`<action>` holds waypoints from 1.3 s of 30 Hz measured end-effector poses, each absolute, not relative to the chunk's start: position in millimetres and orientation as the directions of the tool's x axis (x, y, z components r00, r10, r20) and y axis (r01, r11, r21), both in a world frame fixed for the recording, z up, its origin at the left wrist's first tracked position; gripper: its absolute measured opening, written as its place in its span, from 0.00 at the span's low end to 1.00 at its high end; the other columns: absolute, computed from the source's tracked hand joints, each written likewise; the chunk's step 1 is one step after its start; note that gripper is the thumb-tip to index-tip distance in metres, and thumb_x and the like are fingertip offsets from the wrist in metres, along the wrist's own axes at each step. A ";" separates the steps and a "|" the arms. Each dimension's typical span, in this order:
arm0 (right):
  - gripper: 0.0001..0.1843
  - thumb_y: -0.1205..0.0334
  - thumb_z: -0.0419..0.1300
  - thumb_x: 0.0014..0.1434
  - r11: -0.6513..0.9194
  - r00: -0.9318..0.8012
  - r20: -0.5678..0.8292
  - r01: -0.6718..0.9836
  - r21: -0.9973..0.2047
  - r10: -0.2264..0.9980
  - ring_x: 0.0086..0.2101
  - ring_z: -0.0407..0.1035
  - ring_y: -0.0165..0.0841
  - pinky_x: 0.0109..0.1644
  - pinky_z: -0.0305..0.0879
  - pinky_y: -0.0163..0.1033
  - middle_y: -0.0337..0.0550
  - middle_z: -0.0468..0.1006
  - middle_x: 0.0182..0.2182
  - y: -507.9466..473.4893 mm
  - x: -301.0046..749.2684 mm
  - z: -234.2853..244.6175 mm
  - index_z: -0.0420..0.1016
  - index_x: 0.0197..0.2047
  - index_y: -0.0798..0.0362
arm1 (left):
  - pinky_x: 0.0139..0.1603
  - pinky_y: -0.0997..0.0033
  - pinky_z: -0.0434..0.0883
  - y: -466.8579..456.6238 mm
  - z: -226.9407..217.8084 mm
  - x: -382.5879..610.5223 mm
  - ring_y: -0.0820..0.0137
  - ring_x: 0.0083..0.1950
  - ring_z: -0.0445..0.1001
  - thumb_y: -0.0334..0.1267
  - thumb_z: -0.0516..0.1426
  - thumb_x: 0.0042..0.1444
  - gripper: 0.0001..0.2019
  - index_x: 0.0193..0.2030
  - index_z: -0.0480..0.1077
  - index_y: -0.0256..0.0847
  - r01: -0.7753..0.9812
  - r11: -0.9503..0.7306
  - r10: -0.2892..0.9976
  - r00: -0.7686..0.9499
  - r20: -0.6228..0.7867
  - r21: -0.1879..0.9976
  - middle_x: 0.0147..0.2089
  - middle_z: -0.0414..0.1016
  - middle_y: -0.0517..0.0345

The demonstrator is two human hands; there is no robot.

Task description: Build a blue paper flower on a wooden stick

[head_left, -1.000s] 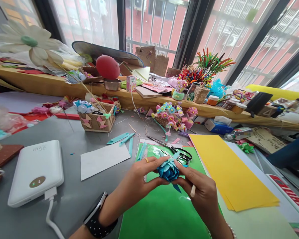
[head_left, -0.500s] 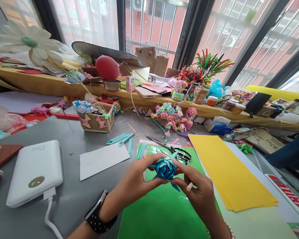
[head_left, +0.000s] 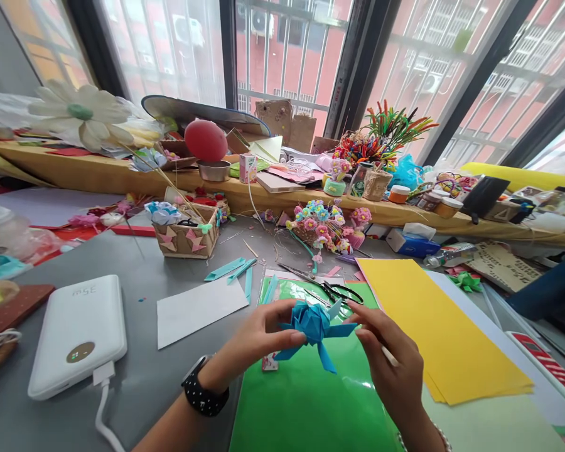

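Pinching the blue paper flower (head_left: pixel 312 321) between thumb and fingers, your left hand (head_left: pixel 269 329) has a nearly closed grip on its left side, just below the middle of the frame. Several pointed strips stick out around the flower, one of them reaching toward your right hand (head_left: pixel 395 361). That hand is partly curled, its thumb and forefinger slightly parted at the tip of that strip, and it has a pale stick (head_left: pixel 390 356) tucked among its fingers. Whether those fingertips actually touch the strip is hard to tell from this angle.

You have the flower raised over a shiny green sheet (head_left: pixel 311 408) at the lower middle of the frame. Just beyond the flower, black-handled scissors (head_left: pixel 330 290) lie on the sheet's far end. Yellow paper (head_left: pixel 442 326) is to the right of your right hand. Left of centre, a white card (head_left: pixel 200 312) lies on the grey desk (head_left: pixel 145 395), with folded blue strips (head_left: pixel 223 270) at its upper right corner. At the left of the frame sits a white power bank (head_left: pixel 82 326) with a white cable (head_left: pixel 102 408) plugged in. You wear a watch (head_left: pixel 204 395) with a dotted black strap on your left wrist.
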State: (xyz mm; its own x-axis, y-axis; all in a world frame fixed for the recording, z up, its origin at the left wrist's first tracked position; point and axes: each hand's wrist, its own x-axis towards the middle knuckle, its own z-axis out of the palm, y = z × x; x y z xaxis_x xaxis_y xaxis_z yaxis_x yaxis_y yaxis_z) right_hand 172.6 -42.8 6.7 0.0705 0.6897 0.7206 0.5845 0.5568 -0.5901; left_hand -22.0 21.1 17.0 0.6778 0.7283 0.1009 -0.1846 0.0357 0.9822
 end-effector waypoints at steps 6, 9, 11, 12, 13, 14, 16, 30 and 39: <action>0.13 0.63 0.52 0.60 0.590 0.045 0.784 0.631 -0.503 0.620 0.27 0.70 0.28 0.29 0.66 0.29 0.39 0.74 0.28 -40.8 174.5 3.6 0.69 0.49 0.49 | 0.31 0.74 0.64 20.3 6.5 -19.6 0.72 0.27 0.68 0.52 0.60 0.45 0.19 0.28 0.72 0.34 -0.423 0.229 0.761 0.639 0.109 0.877 0.24 0.72 0.56; 0.14 0.61 0.54 0.60 0.576 0.031 0.781 0.657 -0.486 0.624 0.20 0.63 0.24 0.24 0.63 0.28 0.37 0.73 0.28 -41.8 171.2 3.0 0.67 0.49 0.48 | 0.31 0.74 0.63 17.5 4.9 -17.1 0.72 0.27 0.69 0.53 0.57 0.48 0.19 0.29 0.72 0.34 -0.478 0.331 0.729 0.677 0.100 0.814 0.24 0.72 0.55; 0.15 0.58 0.54 0.60 0.552 0.032 0.764 0.673 -0.493 0.644 0.17 0.59 0.23 0.21 0.61 0.28 0.36 0.73 0.28 -42.5 167.5 2.7 0.66 0.51 0.49 | 0.31 0.74 0.62 15.8 3.9 -15.6 0.71 0.27 0.69 0.53 0.56 0.48 0.20 0.30 0.73 0.33 -0.439 0.369 0.682 0.727 0.083 0.819 0.24 0.72 0.54; 0.16 0.57 0.54 0.59 0.546 0.030 0.761 0.678 -0.492 0.648 0.16 0.59 0.23 0.20 0.61 0.28 0.36 0.73 0.27 -42.8 165.7 2.6 0.66 0.51 0.49 | 0.31 0.74 0.62 15.2 3.1 -15.1 0.71 0.26 0.69 0.53 0.56 0.49 0.21 0.29 0.73 0.33 -0.406 0.376 0.658 0.750 0.069 0.833 0.23 0.72 0.54; 0.16 0.56 0.55 0.59 0.547 0.025 0.760 0.679 -0.489 0.649 0.16 0.59 0.23 0.20 0.61 0.28 0.36 0.73 0.27 -43.1 164.1 2.6 0.66 0.50 0.49 | 0.29 0.75 0.61 14.8 2.1 -14.8 0.72 0.26 0.68 0.53 0.56 0.49 0.21 0.28 0.73 0.32 -0.373 0.379 0.640 0.767 0.051 0.847 0.23 0.72 0.54; 0.15 0.56 0.55 0.59 0.555 0.016 0.761 0.675 -0.487 0.649 0.16 0.59 0.23 0.19 0.61 0.28 0.36 0.73 0.27 -43.3 162.9 2.7 0.67 0.49 0.49 | 0.28 0.76 0.60 14.6 0.9 -14.6 0.72 0.25 0.68 0.53 0.55 0.50 0.22 0.28 0.73 0.31 -0.342 0.384 0.625 0.780 0.032 0.858 0.23 0.73 0.53; 0.12 0.58 0.55 0.59 0.583 -0.007 0.765 0.653 -0.484 0.644 0.16 0.59 0.23 0.19 0.61 0.28 0.37 0.73 0.28 -44.0 161.6 3.4 0.68 0.46 0.49 | 0.26 0.77 0.59 14.1 -1.4 -14.1 0.73 0.24 0.67 0.53 0.55 0.50 0.22 0.29 0.73 0.31 -0.318 0.414 0.613 0.790 -0.002 0.853 0.23 0.73 0.53; 0.03 0.63 0.56 0.59 0.543 -0.027 0.819 0.761 -0.355 0.573 0.25 0.70 0.27 0.29 0.65 0.30 0.40 0.75 0.24 -40.5 165.2 -2.0 0.70 0.35 0.53 | 0.38 0.68 0.69 24.9 5.5 -16.8 0.67 0.34 0.73 0.55 0.46 0.56 0.24 0.37 0.72 0.36 -0.130 -0.010 0.974 0.224 0.039 0.991 0.33 0.76 0.52; 0.05 0.64 0.57 0.59 0.548 -0.158 0.885 0.827 -0.124 0.438 0.22 0.72 0.28 0.27 0.66 0.30 0.42 0.77 0.22 -37.7 159.3 0.7 0.72 0.33 0.56 | 0.40 0.69 0.66 -4.6 17.5 -8.1 0.70 0.34 0.70 0.26 0.58 0.51 0.07 0.37 0.71 0.38 0.358 -0.911 0.332 0.345 0.878 0.204 0.32 0.75 0.57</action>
